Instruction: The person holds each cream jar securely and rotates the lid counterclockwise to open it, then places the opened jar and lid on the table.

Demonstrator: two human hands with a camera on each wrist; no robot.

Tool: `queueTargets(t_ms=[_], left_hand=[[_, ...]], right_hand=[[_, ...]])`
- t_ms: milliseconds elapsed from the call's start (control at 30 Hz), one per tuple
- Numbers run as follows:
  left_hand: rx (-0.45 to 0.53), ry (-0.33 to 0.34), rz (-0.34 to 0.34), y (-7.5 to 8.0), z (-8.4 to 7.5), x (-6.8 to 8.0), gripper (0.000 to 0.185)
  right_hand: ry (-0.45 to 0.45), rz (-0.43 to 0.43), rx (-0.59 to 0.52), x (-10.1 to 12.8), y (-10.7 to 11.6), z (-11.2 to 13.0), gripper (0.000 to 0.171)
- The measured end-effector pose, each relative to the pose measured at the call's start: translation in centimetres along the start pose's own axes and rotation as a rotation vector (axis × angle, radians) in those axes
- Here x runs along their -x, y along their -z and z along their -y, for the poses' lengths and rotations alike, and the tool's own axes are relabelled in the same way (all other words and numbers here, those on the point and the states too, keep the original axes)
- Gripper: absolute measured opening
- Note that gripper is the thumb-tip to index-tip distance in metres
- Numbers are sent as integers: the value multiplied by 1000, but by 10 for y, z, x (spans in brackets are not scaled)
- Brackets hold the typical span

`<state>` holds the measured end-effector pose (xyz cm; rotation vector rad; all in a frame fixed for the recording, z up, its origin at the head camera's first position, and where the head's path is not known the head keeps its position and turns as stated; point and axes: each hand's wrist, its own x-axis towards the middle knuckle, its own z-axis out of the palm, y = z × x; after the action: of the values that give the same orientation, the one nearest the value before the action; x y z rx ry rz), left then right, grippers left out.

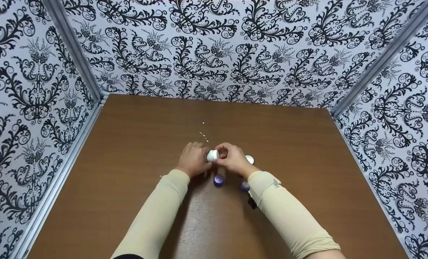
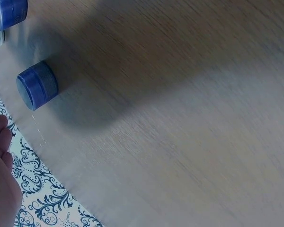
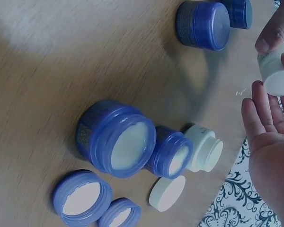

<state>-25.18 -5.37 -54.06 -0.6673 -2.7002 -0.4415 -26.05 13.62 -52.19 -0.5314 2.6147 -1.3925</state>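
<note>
Between my two hands a small white jar [image 1: 213,155] is held above the table. My left hand [image 1: 194,158] grips its left end in the head view. At the other end, my right hand [image 1: 233,158] pinches it with thumb and fingers. The right wrist view shows the white jar [image 3: 274,75] with a thumb on top and the right hand's fingers [image 3: 262,111] below. Only an edge of that jar enters the left wrist view, beside my left hand [image 2: 2,182]. A blue jar [image 1: 218,180] with its lid on stands nearest below the hands.
An open large blue jar [image 3: 130,146], an open small blue jar [image 3: 177,161] and an open white jar [image 3: 210,153] stand together. Near them lie a large blue lid [image 3: 83,198], a small blue lid [image 3: 120,215] and a white lid [image 3: 168,194]. Patterned walls [image 1: 214,54] enclose the table.
</note>
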Motion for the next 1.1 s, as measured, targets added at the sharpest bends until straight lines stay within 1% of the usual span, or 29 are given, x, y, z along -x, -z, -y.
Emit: queueTargets(t_ms=[233,433,700,800,967,1100], left_hand=[[-36,-11,0,0,1,0,33],[-34,-13,4,2,1,0,32],[-32,-13,3,2,2,0,32],[-36,-8,4,2,2,0,33],[-45,-10,4,1,3,1,34],[-28,-2,16,1,3,3,34]], right_hand=[[9,28,12,0,2,1,35],[28,29,26,1,2,1,34],[2,32,-64,2,0,2,34],[12,29,-55,2,0,2,32],[30,32,-59,2,0,2,35],[26,31,-34,2,0,2,37]])
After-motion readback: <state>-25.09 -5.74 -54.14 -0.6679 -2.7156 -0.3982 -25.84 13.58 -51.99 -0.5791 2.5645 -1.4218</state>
